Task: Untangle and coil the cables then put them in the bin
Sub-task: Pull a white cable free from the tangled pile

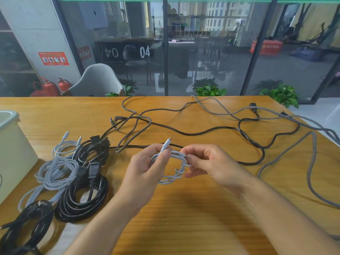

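White cord, a small coil (pixel 172 168), sits just in front of the long black cable (pixel 202 133). The left hand (pixel 147 170) grips one side with curled fingers, and the right hand (pixel 206 162) pinches the other. By my judgement, the task is about half done. Left of that black cable lie five finished bundles: two pale (pixel 55 173), three black (pixel 82 197). The bin (pixel 11 153) stands farther left, its contents hidden. Behind the black cable, two grey braided cables (pixel 311 159) seem loose.
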The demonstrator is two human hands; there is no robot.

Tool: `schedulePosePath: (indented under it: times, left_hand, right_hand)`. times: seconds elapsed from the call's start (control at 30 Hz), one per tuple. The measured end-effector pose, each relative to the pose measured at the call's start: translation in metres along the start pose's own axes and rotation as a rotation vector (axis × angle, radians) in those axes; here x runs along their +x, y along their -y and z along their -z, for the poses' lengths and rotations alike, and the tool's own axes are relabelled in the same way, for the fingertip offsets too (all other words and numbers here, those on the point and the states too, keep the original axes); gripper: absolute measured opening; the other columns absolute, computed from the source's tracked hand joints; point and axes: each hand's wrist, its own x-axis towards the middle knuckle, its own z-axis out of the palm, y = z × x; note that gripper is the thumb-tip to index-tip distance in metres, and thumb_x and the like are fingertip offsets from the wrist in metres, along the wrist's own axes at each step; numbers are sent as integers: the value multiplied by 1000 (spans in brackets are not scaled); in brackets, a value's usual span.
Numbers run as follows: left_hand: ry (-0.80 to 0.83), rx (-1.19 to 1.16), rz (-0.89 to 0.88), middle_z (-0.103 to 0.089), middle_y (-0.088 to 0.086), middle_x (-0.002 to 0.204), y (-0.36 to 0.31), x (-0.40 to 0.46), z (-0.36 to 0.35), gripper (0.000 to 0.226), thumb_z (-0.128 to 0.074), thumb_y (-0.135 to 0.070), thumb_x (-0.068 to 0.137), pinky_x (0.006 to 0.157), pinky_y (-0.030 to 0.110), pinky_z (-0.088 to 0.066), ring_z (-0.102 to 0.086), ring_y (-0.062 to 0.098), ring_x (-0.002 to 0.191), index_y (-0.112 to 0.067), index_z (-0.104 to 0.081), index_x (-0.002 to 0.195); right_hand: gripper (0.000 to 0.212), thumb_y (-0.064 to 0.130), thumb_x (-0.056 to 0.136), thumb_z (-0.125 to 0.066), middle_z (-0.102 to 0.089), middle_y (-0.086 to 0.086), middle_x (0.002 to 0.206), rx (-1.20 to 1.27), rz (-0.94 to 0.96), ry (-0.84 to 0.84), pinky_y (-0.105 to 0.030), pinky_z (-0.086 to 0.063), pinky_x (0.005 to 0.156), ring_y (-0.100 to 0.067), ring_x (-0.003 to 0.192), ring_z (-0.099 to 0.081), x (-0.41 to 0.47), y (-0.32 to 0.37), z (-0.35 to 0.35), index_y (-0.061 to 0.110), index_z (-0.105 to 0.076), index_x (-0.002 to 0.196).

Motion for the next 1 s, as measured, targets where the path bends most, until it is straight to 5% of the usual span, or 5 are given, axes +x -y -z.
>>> schedulePosePath:
  times: [0.13, 0.37, 0.53, 0.8, 1.0]
  left_hand:
    - [26, 32, -5, -33, 0, 61, 0, -1, 1, 28, -55, -41, 100, 54, 35, -24, -26, 19, 59, -21, -73, 107]
    - [75, 45, -11, -38, -3, 60, -1, 0, 5, 21, -56, -38, 102, 55, 32, -25, -29, 17, 58, -28, -74, 100]
    - [139, 119, -52, -52, -19, 57, -4, 0, 2, 18, -54, -25, 102, 56, 15, -34, -38, 5, 54, -19, -71, 102]
    - [163, 176, -60, -45, -3, 62, 0, -2, 3, 14, -58, -25, 104, 53, 33, -27, -31, 26, 58, -24, -72, 103]
    - [59, 175, -23, -43, -9, 61, 5, 0, 7, 13, -57, -25, 104, 53, 28, -30, -33, 14, 57, -22, -69, 101]
  right_hand:
    - [24, 13, 108, -53, -65, -28, 111, 14, 19, 58, -30, -61, 84, -32, 97, -62, 1, -1, 4, 16, -77, 107]
    - [24, 12, 109, -50, -71, -6, 103, 97, 22, 130, -37, -60, 90, -24, 100, -67, 0, -3, 4, 8, -73, 112]
    - [23, 10, 107, -51, -69, -7, 93, 105, 17, 102, -35, -58, 87, -22, 91, -68, -1, 0, 4, 6, -73, 103]
    - [30, 17, 97, -44, -55, -9, 74, 88, -7, 98, -35, -59, 73, -20, 71, -62, 1, 3, -7, 8, -71, 86]
    - [6, 11, 103, -61, -64, -1, 84, 77, 138, -14, -33, -57, 87, -15, 84, -64, -3, -1, -1, 12, -63, 108]
